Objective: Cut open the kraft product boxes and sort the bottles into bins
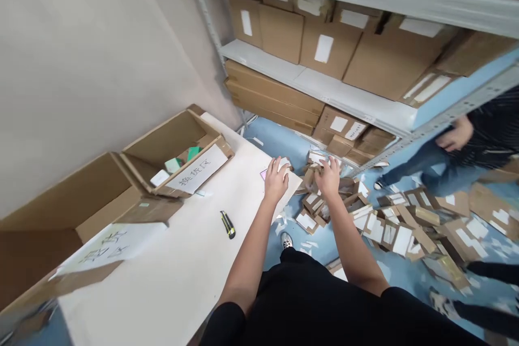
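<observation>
My left hand [276, 181] is over the far right corner of the white tabletop [190, 275], fingers bent and apart. Beside its fingertips shows the edge of a small flat thing with a pink face [263, 174]; the hand hides the rest, and I cannot tell whether they touch. Past the table's edge, my right hand [328, 177] hangs in the air above the cartons on the floor, its fingers spread and nothing visible in them. A black and yellow utility knife [227, 225] lies on the tabletop, left of my left forearm.
Two open cardboard boxes [162, 215] line the table's left side; the farther holds small green and white boxes [173, 165]. Shelves [308, 75] of cartons stand ahead. Opened cartons [401, 235] and paper scraps litter the blue floor. Other people [458, 132] are at the right.
</observation>
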Available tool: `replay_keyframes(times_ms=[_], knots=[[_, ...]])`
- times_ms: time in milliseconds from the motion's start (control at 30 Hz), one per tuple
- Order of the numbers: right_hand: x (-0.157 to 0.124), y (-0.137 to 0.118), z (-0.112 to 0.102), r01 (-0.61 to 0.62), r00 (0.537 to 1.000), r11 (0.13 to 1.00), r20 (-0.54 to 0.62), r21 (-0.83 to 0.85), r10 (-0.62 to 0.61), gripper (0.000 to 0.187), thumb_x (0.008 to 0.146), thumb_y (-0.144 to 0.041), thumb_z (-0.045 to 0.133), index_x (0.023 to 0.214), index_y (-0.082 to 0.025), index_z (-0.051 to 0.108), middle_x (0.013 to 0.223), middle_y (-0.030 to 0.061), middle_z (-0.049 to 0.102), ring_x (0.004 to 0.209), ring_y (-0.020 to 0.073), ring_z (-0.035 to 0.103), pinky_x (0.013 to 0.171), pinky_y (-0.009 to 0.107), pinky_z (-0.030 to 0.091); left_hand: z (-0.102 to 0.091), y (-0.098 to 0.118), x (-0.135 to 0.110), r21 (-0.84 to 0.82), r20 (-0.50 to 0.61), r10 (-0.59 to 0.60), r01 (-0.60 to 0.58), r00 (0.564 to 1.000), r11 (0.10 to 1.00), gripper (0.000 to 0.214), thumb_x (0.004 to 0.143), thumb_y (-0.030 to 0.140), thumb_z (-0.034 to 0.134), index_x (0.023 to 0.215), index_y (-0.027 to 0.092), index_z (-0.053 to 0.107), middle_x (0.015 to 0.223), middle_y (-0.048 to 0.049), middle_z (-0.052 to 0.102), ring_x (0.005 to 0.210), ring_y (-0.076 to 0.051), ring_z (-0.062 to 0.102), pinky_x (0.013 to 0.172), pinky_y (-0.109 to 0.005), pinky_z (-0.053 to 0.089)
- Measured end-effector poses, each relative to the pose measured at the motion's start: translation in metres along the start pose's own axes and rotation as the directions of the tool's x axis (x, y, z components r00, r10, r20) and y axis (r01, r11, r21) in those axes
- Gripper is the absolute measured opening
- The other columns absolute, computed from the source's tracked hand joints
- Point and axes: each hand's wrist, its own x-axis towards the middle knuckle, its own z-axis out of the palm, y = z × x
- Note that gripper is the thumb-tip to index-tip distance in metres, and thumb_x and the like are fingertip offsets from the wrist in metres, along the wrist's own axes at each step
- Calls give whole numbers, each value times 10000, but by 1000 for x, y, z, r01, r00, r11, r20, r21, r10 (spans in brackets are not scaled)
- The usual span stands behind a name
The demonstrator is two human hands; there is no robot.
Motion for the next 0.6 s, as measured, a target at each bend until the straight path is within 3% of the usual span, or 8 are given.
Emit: replay_keyframes(times_ms=[167, 300, 433, 600], knots=[[18, -74, 31, 215, 968, 954, 81, 207, -236, 474, 926, -302, 582, 1388, -206, 624, 1603, 169, 435, 1525, 382, 324, 1220, 643, 348, -53, -30, -32, 88, -111, -142, 152, 984, 984, 470, 975, 188, 579, 1441, 242, 606, 1668, -98, 422, 1595, -306, 290, 1278, -536, 374], [9, -162, 55, 368, 878, 853, 163, 370, -450, 537, 936, -319, 594, 1462, -209, 574, 1651, 157, 377, 1537, 370, 315, 1236, 618, 344, -106, -60, -83, 148, -244, -278, 319, 929, 936, 494, 988, 214, 571, 1481, 250, 563, 1684, -100, 395, 1600, -318, 278, 1276, -561, 363], [-38, -250, 68, 492, 732, 706, 197, 509, -652, 564, 950, -321, 591, 1502, -215, 541, 1660, 155, 367, 1515, 344, 369, 1225, 572, 388, -156, -83, -157, 155, -377, -411, 494, 830, 855, 519, 984, 213, 575, 1501, 240, 543, 1678, -115, 397, 1593, -326, 286, 1275, -555, 360], [-137, -342, 68, 559, 529, 530, 219, 637, -820, 579, 953, -326, 592, 1520, -231, 527, 1649, 157, 398, 1481, 337, 431, 1185, 563, 444, -214, -97, -271, 115, -521, -519, 658, 678, 744, 556, 974, 223, 596, 1524, 235, 517, 1673, -127, 400, 1581, -339, 306, 1257, -553, 381]])
